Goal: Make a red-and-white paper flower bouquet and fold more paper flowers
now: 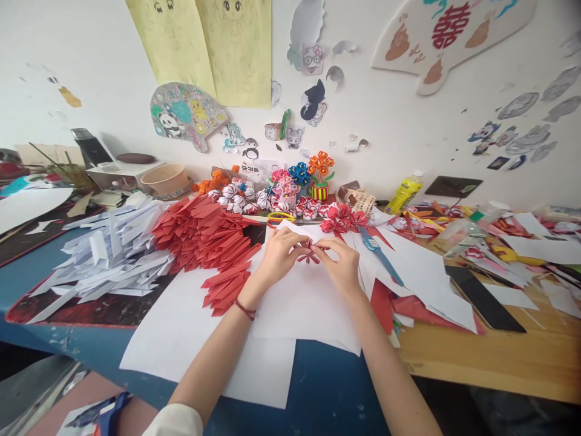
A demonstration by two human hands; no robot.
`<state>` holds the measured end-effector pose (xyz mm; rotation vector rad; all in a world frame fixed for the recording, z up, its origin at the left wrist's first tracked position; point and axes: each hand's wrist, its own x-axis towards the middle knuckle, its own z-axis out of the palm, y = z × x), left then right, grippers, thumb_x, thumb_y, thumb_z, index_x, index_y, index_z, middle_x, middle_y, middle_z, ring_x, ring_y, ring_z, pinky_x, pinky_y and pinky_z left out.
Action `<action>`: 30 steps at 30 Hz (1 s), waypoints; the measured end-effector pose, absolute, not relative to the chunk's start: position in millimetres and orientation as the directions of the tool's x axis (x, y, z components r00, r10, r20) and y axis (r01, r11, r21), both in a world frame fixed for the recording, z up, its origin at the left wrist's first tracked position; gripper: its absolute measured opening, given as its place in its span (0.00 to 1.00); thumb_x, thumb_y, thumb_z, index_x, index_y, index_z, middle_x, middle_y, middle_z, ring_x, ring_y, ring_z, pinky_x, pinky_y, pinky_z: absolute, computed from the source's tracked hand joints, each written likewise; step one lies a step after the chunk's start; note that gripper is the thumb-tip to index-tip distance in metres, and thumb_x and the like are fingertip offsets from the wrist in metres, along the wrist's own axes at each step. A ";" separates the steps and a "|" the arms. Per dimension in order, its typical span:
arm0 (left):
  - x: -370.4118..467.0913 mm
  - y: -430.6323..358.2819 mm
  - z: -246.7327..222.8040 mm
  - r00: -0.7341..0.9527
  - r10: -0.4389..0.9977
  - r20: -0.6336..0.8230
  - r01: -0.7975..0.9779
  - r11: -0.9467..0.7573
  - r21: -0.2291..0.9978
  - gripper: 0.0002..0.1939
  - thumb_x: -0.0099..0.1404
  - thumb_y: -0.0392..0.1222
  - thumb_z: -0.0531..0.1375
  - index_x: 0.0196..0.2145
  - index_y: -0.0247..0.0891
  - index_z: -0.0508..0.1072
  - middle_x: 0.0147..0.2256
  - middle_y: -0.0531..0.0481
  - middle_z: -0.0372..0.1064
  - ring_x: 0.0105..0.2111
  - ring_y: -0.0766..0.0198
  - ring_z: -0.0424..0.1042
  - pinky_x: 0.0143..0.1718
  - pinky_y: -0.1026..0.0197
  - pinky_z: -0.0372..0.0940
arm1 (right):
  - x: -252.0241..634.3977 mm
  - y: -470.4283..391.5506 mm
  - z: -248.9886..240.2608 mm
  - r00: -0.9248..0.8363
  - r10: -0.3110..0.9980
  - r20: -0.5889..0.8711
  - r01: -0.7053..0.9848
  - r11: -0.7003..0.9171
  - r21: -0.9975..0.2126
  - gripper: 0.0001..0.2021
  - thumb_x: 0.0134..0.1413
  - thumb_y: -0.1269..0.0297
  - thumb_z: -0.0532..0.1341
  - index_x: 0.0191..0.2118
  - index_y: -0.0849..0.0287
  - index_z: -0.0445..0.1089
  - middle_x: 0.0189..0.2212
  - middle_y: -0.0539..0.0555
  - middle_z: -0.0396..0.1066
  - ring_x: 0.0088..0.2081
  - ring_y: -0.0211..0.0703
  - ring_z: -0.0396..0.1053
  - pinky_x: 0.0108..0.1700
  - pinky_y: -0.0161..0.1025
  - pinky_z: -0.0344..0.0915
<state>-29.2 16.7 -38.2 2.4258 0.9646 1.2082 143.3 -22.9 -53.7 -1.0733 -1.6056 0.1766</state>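
Both my hands meet over white paper sheets (pixel 308 303) at the middle of the table. Between their fingertips is a small red-and-white folded paper flower (pixel 308 258), its petals fanned downward. My left hand (pixel 284 249) pinches it from the left, and my right hand (pixel 338 257) pinches it from the right. The fingers cover part of the flower. To the left of my left hand lies a heap of red folded paper strips (pixel 204 233), with a heap of white folded strips (pixel 113 248) farther left. Finished-looking red-and-white paper flowers (pixel 342 218) lie beyond my hands.
A blue watch-like strap (pixel 381 257) lies right of my hands, near a black phone (pixel 483 298) and a clear bottle (pixel 472 227). A yellow bottle (pixel 405 192) stands by the wall. Potted craft flowers (pixel 320 172) and a round tub (pixel 166 180) line the back.
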 end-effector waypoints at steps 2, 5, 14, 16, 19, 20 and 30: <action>-29.7 17.3 -38.2 0.436 0.673 0.598 0.455 -0.738 0.498 0.07 0.66 0.44 0.60 0.39 0.44 0.76 0.36 0.51 0.77 0.40 0.58 0.67 0.44 0.56 0.52 | 143.9 -21.5 -54.3 0.049 0.716 0.696 0.528 0.573 -0.627 0.05 0.58 0.63 0.61 0.33 0.55 0.74 0.32 0.53 0.74 0.34 0.44 0.71 0.39 0.42 0.68; -30.3 18.2 -38.6 0.442 0.661 0.607 0.446 -0.748 0.491 0.09 0.67 0.44 0.57 0.40 0.45 0.77 0.36 0.51 0.77 0.39 0.58 0.68 0.44 0.56 0.53 | 145.7 -20.3 -54.1 0.040 0.727 0.686 0.504 0.578 -0.642 0.05 0.58 0.63 0.61 0.33 0.56 0.73 0.33 0.53 0.74 0.34 0.43 0.71 0.39 0.42 0.68; -31.5 14.0 -34.9 0.444 0.642 0.625 0.429 -0.765 0.480 0.08 0.67 0.42 0.59 0.39 0.46 0.78 0.34 0.54 0.77 0.37 0.61 0.68 0.44 0.56 0.54 | 150.1 -17.7 -55.6 0.024 0.739 0.674 0.444 0.596 -0.669 0.04 0.56 0.66 0.63 0.33 0.56 0.75 0.34 0.54 0.75 0.38 0.45 0.73 0.41 0.42 0.69; -32.2 12.7 -34.2 0.455 0.643 0.616 0.437 -0.764 0.475 0.07 0.67 0.43 0.59 0.39 0.46 0.78 0.35 0.54 0.77 0.38 0.61 0.68 0.44 0.56 0.55 | 150.5 -18.0 -55.3 0.018 0.739 0.674 0.432 0.602 -0.671 0.03 0.56 0.67 0.63 0.33 0.56 0.75 0.34 0.54 0.75 0.37 0.45 0.73 0.41 0.41 0.69; -32.6 11.5 -34.1 0.461 0.634 0.621 0.451 -0.770 0.452 0.08 0.67 0.43 0.58 0.39 0.45 0.77 0.36 0.53 0.77 0.39 0.61 0.68 0.45 0.56 0.55 | 150.8 -19.1 -54.4 0.015 0.734 0.679 0.423 0.610 -0.670 0.04 0.56 0.67 0.62 0.34 0.56 0.75 0.34 0.54 0.75 0.37 0.45 0.73 0.41 0.41 0.69; -32.3 11.2 -34.3 0.464 0.627 0.626 0.453 -0.775 0.441 0.08 0.67 0.43 0.58 0.40 0.45 0.77 0.35 0.53 0.77 0.39 0.61 0.68 0.45 0.56 0.55 | 150.8 -19.5 -54.1 0.018 0.732 0.681 0.422 0.612 -0.669 0.04 0.57 0.67 0.62 0.34 0.56 0.75 0.34 0.54 0.76 0.37 0.45 0.73 0.41 0.41 0.69; -21.4 4.2 -37.4 0.325 0.685 0.652 0.569 -0.693 0.444 0.04 0.61 0.34 0.61 0.33 0.41 0.74 0.31 0.55 0.73 0.35 0.63 0.67 0.40 0.57 0.54 | 144.4 -21.5 -54.0 -0.016 0.691 0.723 0.512 0.627 -0.587 0.04 0.58 0.69 0.61 0.36 0.56 0.74 0.35 0.54 0.75 0.38 0.43 0.73 0.42 0.41 0.69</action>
